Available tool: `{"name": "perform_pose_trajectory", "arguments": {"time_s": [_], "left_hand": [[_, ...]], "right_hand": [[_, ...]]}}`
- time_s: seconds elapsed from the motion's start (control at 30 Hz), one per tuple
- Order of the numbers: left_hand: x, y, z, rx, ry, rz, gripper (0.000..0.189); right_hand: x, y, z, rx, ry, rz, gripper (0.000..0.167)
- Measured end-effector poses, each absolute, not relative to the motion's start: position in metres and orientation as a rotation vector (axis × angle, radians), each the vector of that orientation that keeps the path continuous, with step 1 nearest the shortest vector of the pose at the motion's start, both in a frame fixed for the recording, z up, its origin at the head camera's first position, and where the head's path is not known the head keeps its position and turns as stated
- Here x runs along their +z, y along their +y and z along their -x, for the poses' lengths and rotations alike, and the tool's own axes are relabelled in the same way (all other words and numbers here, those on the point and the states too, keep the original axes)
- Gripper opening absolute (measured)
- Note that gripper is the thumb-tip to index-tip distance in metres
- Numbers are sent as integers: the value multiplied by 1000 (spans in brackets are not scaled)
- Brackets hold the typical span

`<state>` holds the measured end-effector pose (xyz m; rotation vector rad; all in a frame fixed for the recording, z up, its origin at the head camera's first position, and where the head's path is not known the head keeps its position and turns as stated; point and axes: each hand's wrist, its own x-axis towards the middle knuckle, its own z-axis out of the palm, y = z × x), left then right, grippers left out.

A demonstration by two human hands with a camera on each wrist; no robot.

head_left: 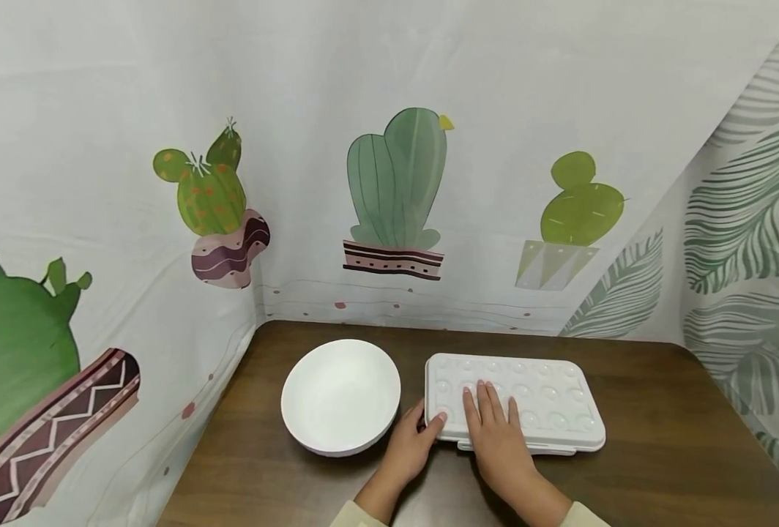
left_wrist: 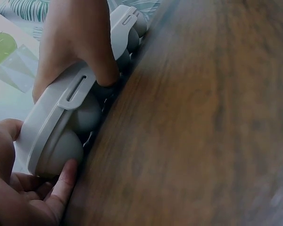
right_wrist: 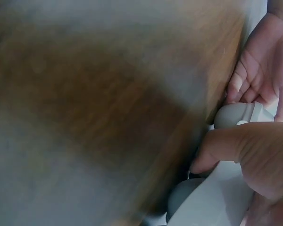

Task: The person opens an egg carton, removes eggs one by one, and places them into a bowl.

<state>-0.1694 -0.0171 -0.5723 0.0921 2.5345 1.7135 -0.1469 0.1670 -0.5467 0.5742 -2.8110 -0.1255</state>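
A white plastic egg box [head_left: 554,395] lies on the table, its lid covered with rows of round bumps. At its left end my left hand [head_left: 408,448] grips the corner, thumb on the lid and fingers lower down. My right hand [head_left: 500,445] lays its extended fingers on the lid. In the left wrist view, that hand's thumb bends over the front side, beside a slotted latch [left_wrist: 77,92]. Rounded cups [left_wrist: 66,149] show under the lid's rim. The right wrist view shows the same thumb against the box [right_wrist: 212,202]. The inside of the box is hidden.
A white bowl [head_left: 341,395] stands just left of the egg box, close to my left hand. The brown wooden table [head_left: 666,432] meets a cactus-print cloth [head_left: 495,110] at the back and left. Leaf-print cloth [head_left: 752,219] hangs on the right.
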Motion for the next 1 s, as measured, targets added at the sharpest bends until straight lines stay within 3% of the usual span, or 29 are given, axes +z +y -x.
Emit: {"name": "perform_pose_trajectory", "arguments": {"time_s": [0.37,1.0], "left_hand": [[-572,-15,170,1767,2480,-89,67],[-572,-14,168,1785,2460,-63,69]], "right_hand": [[-548,177,144,2,-2812,-579,102],[-544,201,140,29,-2801,-552,103]]}}
